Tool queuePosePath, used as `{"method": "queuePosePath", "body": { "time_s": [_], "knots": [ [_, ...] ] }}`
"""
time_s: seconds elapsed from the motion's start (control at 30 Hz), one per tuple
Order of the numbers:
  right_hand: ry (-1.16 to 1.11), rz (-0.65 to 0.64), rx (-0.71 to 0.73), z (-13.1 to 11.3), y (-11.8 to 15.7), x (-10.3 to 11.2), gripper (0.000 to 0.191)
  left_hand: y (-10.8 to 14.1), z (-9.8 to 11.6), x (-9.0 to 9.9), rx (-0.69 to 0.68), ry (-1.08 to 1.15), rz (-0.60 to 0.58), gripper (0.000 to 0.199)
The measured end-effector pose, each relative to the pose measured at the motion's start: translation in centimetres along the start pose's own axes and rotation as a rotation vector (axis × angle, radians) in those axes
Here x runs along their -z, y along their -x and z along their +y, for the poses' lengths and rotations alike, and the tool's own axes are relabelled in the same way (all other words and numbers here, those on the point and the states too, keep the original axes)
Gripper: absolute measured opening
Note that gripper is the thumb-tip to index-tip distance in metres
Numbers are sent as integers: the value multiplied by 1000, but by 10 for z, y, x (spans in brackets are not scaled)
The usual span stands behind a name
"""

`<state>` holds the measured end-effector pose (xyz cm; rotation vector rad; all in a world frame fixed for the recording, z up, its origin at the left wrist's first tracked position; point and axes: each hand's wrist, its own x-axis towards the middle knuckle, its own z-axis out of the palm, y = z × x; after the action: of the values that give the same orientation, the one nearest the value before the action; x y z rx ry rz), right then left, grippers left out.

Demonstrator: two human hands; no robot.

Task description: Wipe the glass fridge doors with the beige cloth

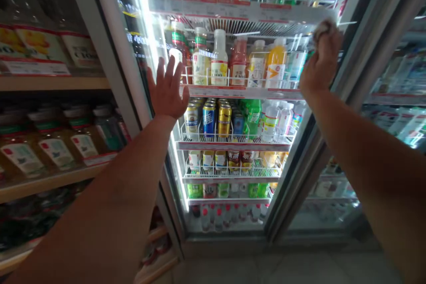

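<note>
My left hand is raised with its fingers spread and nothing in it, flat at the glass door of a lit drinks cooler. My right hand is higher and further right, gripping a crumpled grey-white cloth against the upper part of the same glass. Behind the door, wire-railed shelves hold plastic bottles and drink cans. The metal door frame runs just to the right of my right hand.
To the left, wooden shelves hold rows of large bottles. A second cooler door stands to the right, and a pale tiled floor lies below.
</note>
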<state>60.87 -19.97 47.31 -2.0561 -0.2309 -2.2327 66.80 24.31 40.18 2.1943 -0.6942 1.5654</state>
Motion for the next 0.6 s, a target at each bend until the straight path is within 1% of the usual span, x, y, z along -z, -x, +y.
{"method": "queuePosePath", "body": {
  "time_s": [0.03, 0.07, 0.1, 0.17, 0.2, 0.27, 0.37, 0.43, 0.47, 0.5, 0.6],
  "knots": [
    [-19, -5, -7, -20, 10, 2, 56, 0, 0, 0, 8, 14, 8, 86],
    [-45, -78, 68, -39, 21, 5, 52, 0, 1, 1, 13, 34, 12, 87],
    [-65, -192, 165, -55, 31, 8, 47, 1, 1, 1, 15, 57, 17, 87],
    [-120, -342, 290, -76, 44, 14, 42, 2, 2, 3, 0, 75, 25, 83],
    [-145, -390, 330, -79, 45, 16, 41, 3, 3, 4, -15, 67, 29, 81],
    [-178, -407, 336, -78, 36, 16, 40, 3, 4, 5, -37, 49, 37, 79],
    [-177, -327, 218, -76, 18, 10, 41, 4, 5, 7, -20, 77, 30, 81],
    [-174, -284, 167, -83, 19, 5, 43, 4, 6, 7, -1, 108, 27, 78],
    [-175, -293, 187, -89, 24, 3, 43, 4, 5, 7, 1, 112, 29, 75],
    [-178, -323, 237, -95, 31, 2, 43, 4, 5, 7, -1, 110, 35, 72],
    [-216, -467, 460, -111, 47, 1, 43, 4, 3, 6, -30, 73, 48, 69]
  ]
}}
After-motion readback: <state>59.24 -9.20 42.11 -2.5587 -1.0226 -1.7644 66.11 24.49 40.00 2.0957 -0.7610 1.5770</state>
